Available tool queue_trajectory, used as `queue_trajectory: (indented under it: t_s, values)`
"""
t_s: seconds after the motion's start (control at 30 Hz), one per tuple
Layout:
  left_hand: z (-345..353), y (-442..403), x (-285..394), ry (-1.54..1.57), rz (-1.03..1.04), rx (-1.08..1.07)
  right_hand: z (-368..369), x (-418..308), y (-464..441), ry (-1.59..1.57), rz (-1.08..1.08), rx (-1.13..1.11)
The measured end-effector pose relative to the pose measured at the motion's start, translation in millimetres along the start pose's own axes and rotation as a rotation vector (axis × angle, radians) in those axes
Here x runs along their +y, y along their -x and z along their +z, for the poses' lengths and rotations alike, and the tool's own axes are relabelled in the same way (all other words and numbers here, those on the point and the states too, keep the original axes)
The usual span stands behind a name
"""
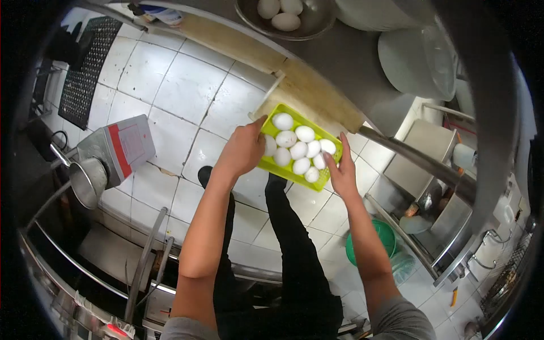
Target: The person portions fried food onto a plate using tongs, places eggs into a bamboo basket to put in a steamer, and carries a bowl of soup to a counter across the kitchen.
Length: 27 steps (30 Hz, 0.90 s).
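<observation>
Between my two hands is a lime-green plastic basket (pixel 271 170) with several white eggs (pixel 298 150) in it. My left hand (pixel 245 146) is closed on the basket's left end, its thumb and fingers at the rim. At the opposite end my right hand (pixel 343 174) grips the basket, with the thumb over the rim beside the eggs and a finger along the outside. The basket hangs above the tiled floor, close to the edge of a counter. Parts of both hands' fingers are hidden under the basket.
A metal bowl (pixel 310 31) with 3 visible eggs stands on the grey counter (pixel 354 62), near large white containers (pixel 416 62). On the left are a grey-and-red square tin (pixel 127 148) and a metal pot (pixel 88 184). A green bucket (pixel 371 243) sits low on the right.
</observation>
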<state>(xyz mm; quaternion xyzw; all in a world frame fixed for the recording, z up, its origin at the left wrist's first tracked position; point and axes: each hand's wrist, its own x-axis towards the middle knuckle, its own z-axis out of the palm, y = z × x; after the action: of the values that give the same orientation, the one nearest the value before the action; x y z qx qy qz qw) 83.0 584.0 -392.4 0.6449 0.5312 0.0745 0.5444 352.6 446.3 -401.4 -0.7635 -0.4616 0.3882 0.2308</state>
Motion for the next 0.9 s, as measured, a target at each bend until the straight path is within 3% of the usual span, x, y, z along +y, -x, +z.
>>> queue_trajectory:
  t_s: [0.13, 0.27, 0.37, 0.4, 0.47, 0.53, 0.6, 0.8, 0.87, 0.9]
  values:
    - [-19.1, 5.7, 29.5, 0.011, 0.046, -0.068, -8.4, -33.1, 43.8, -0.531, 0.18, 0.169]
    - [-35.7, -13.8, 67.1, 0.079, 0.107, -0.093, -41.5, -59.4, 52.2, -0.575, 0.229, 0.145]
    - [-39.2, -59.8, 100.6, 0.05, 0.062, -0.181, -56.4, -70.1, 26.8, -0.579, 0.105, 0.317]
    - [-24.1, -85.2, 85.2, 0.124, 0.299, -0.026, -59.4, -69.4, 15.7, -0.563, 0.093, 0.369]
    - [-26.0, -122.1, 87.4, -0.266, 0.369, -0.079, -57.9, -54.7, -17.0, -0.411, 0.062, 0.439]
    - [-14.5, -138.0, 84.7, -0.294, 0.491, 0.085, -59.7, -43.7, -43.8, -0.097, 0.219, 0.314]
    - [-7.9, -155.3, 94.1, -0.323, 0.546, 0.154, -57.8, -36.4, -62.5, 0.263, 0.089, 0.341]
    - [-9.5, -156.9, 109.2, -0.365, 0.477, 0.137, -48.9, -44.6, -53.4, -0.171, -0.015, 0.586]
    - [-12.4, -151.4, 119.1, -0.362, 0.438, 0.139, -51.5, -45.8, -37.2, -0.572, 0.084, 0.49]
    - [-11.7, -148.0, 124.7, -0.361, 0.416, 0.145, -51.3, -49.1, -26.3, -0.593, 0.099, 0.504]
